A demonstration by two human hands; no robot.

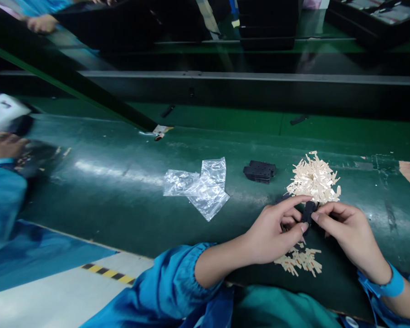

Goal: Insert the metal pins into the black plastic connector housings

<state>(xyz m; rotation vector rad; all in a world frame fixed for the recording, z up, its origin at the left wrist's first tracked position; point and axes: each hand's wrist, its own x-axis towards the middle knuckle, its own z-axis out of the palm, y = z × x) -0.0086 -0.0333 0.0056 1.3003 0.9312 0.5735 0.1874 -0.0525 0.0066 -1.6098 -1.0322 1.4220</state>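
A small black plastic part (307, 212) is held between the thumb and fingers of my left hand (271, 230). From the other side, the closed thumb and forefinger of my right hand (350, 228) touch its right edge. Whether a small piece sits between those right fingertips is hidden. Just beyond my hands lies a heap of small pale cream strips (314, 177). Nearer to me, partly under my left hand, is a smaller pile of similar strips (300, 260), some with orange-brown marks. A neat stack of flat black parts (259, 171) rests to the left of the large heap.
Clear plastic bags (207, 189) lie on the green bench (130, 200). A dark green post (99, 95) slants across the left. At far left, a co-worker's hand (3, 146) is by a white object (7, 111). Black trays (269, 23) stand beyond the bench.
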